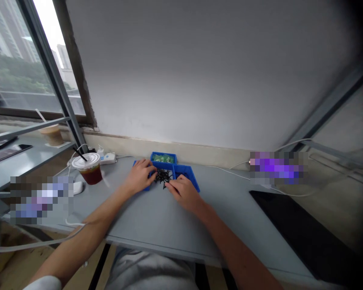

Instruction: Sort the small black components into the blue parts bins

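Note:
A blue tray (147, 188) on the desk holds a pile of small thin black pieces (163, 175), too small to name surely. Over its left side rests my left hand (140, 176), its fingers bent and a little apart at the pile, with nothing visible in them. My right hand (184, 192) is at the pile's near right edge, thumb and forefinger pinched at one of the black pieces. A second blue tray (194, 180) stands just right of it, partly hidden by that hand. Behind, a third blue tray (153, 158) holds green items (163, 158).
A lidded cup of dark drink (90, 173) stands left, near a white power strip (108, 158). A black flat panel (299, 229) lies right. A white cable (39, 243) crosses by my left forearm. The wall (199, 80) rises behind the desk (160, 225).

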Demonstrator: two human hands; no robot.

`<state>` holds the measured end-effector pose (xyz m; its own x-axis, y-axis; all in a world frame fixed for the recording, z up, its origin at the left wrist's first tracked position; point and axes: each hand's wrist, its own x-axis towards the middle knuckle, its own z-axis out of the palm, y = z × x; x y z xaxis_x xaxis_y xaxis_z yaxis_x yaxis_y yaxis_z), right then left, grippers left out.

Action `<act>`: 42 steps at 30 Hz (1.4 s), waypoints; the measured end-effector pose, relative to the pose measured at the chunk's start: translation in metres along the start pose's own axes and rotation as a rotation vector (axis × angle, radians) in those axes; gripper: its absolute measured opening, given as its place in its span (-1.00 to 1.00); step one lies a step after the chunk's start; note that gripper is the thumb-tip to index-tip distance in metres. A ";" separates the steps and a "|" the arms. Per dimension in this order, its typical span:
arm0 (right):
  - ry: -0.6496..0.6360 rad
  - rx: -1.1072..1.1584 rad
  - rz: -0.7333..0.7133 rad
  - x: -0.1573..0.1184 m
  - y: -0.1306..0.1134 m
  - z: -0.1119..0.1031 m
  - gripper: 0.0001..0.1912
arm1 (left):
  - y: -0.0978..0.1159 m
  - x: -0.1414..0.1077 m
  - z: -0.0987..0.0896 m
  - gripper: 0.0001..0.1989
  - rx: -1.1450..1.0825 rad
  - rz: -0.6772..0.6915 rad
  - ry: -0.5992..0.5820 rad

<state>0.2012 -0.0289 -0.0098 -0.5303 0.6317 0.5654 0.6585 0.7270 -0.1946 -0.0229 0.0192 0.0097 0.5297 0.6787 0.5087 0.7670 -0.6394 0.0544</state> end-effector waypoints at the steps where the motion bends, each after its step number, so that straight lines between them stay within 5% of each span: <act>1: 0.004 -0.002 0.000 0.000 0.000 0.001 -0.56 | 0.006 -0.001 0.002 -0.76 0.007 0.029 -0.023; 6: 0.003 -0.007 -0.001 0.000 0.001 0.001 -0.57 | 0.017 -0.008 0.012 -0.81 0.091 0.040 -0.164; 17: -0.004 0.008 0.004 0.000 -0.001 0.000 -0.57 | 0.012 -0.013 0.020 -0.80 0.062 -0.082 -0.224; 32: -0.020 0.017 -0.005 0.001 -0.002 0.000 -0.56 | 0.024 -0.020 0.026 -0.82 0.285 -0.151 -0.166; 42: -0.018 0.005 -0.010 0.000 -0.003 0.000 -0.57 | 0.024 -0.017 0.025 -0.83 0.142 -0.043 -0.111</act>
<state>0.1991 -0.0306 -0.0095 -0.5465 0.6289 0.5530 0.6503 0.7347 -0.1930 -0.0043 0.0014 -0.0194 0.5259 0.7451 0.4101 0.8290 -0.5569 -0.0514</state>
